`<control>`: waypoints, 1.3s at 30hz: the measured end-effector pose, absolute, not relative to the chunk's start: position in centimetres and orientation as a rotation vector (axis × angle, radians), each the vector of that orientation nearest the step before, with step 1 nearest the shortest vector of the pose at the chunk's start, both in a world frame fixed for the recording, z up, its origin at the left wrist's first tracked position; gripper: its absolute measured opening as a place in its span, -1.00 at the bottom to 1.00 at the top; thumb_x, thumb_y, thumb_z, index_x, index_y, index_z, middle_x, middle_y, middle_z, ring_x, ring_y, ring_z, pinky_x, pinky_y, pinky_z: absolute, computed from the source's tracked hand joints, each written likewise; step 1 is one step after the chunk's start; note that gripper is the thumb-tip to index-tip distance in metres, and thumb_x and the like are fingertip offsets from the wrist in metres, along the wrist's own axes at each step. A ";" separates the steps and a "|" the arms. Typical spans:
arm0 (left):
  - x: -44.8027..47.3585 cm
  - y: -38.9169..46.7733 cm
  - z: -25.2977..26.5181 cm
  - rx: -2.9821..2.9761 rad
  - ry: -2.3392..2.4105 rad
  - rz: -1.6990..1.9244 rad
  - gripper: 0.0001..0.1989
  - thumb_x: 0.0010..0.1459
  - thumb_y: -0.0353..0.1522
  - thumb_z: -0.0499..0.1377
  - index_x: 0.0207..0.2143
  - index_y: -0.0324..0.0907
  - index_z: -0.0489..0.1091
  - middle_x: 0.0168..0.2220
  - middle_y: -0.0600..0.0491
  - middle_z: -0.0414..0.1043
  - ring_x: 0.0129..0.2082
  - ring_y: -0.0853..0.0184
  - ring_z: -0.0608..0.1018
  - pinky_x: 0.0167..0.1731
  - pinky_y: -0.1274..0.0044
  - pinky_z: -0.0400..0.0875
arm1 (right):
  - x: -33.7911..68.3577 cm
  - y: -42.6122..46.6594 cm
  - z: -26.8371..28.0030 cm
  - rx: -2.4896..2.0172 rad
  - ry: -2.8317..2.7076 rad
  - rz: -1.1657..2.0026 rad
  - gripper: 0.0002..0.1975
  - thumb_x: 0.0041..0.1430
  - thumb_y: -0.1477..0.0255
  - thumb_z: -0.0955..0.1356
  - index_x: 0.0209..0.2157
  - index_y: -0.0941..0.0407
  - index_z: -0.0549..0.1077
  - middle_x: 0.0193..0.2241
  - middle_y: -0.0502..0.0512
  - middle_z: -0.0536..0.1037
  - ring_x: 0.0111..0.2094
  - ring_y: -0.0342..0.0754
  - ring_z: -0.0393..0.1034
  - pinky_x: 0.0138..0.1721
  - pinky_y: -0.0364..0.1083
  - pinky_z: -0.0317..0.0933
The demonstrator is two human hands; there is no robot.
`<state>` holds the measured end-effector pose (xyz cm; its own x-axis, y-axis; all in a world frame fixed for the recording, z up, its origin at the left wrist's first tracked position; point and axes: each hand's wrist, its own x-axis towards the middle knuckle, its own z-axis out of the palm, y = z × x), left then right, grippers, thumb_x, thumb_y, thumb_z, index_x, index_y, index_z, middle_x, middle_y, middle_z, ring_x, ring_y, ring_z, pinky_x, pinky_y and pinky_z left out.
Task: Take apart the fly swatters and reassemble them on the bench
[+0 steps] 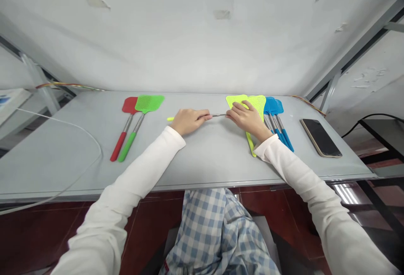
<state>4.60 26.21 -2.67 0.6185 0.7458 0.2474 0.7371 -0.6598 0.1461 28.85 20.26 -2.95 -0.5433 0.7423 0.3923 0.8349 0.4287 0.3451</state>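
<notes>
A yellow fly swatter (218,115) lies sideways between my two hands, its thin metal shaft showing in the gap. My left hand (188,121) is closed round its handle side, and the yellow handle tip sticks out to the left. My right hand (245,117) grips the shaft's other end, by the mesh heads. A second yellow fly swatter (251,144) rests on the table under my right hand and wrist. Their two yellow heads overlap, partly covered by my fingers, so I cannot fully tell which head belongs to which.
Several blue fly swatters (274,106) lie right of my right hand, with a phone (321,137) further right. A red fly swatter (118,145) and a green fly swatter (128,145) lie at left. A white cable (94,140) crosses the grey table (202,161); a wall stands behind.
</notes>
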 end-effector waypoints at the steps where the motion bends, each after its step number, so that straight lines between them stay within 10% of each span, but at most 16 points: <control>1: 4.0 26.6 -2.4 2.794 1.292 0.459 -0.58 0.27 -0.03 -0.10 -0.26 0.03 0.49 -0.55 0.11 0.47 -0.52 0.32 0.45 -0.50 0.52 0.04 | 29.4 20.2 -2.7 -1.425 -2.476 -0.748 -0.64 0.41 0.35 0.07 -0.14 0.11 0.43 -0.20 0.16 0.55 0.08 -0.04 0.27 0.14 -0.01 -0.12; 13: 1.4 28.3 -3.3 2.905 1.411 0.642 -0.60 0.29 -0.09 -0.07 -0.23 -0.11 0.46 -0.36 0.00 0.54 -0.40 0.28 0.51 -0.48 0.51 0.10 | 32.2 20.5 -2.3 -1.644 -2.305 -0.819 -0.67 0.38 0.42 0.11 -0.23 0.16 0.47 -0.29 0.18 0.55 0.14 0.07 0.25 0.18 0.15 -0.09; 20: 4.1 26.7 -3.7 3.011 1.160 0.746 -0.59 0.33 -0.28 -0.18 -0.02 -0.21 0.38 -0.21 -0.13 0.48 -0.21 0.18 0.48 -0.20 0.39 0.21 | 28.6 19.1 -1.8 -1.749 -2.373 -0.605 -0.60 0.42 0.36 0.03 -0.15 0.17 0.42 -0.31 0.17 0.52 -0.30 -0.04 0.33 -0.35 -0.07 -0.04; 29: 4.2 25.2 -2.8 2.948 1.335 0.597 -0.41 0.26 0.07 -0.20 -0.39 -0.08 0.44 -0.57 0.01 0.36 -0.51 0.33 0.41 -0.52 0.50 -0.05 | 28.7 18.1 -1.5 -1.831 -2.424 -0.455 -0.64 0.37 0.32 0.08 -0.09 0.03 0.44 -0.30 0.07 0.57 -0.41 -0.09 0.33 -0.47 -0.08 -0.27; 39: -3.1 30.1 -2.8 2.858 1.592 0.618 -0.43 0.23 0.10 -0.17 -0.39 -0.05 0.45 -0.53 0.00 0.38 -0.46 0.28 0.41 -0.48 0.46 -0.01 | 36.9 19.2 -0.8 -1.947 -2.230 -0.568 -0.67 0.32 0.38 0.13 -0.18 0.08 0.49 -0.27 0.10 0.58 -0.32 -0.03 0.36 -0.41 -0.09 -0.15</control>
<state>-3.06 30.07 -2.84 0.4783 0.7790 0.4054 0.8485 -0.5290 0.0157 36.87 19.15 -0.79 -0.1608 0.9281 0.3359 0.9757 0.0983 0.1957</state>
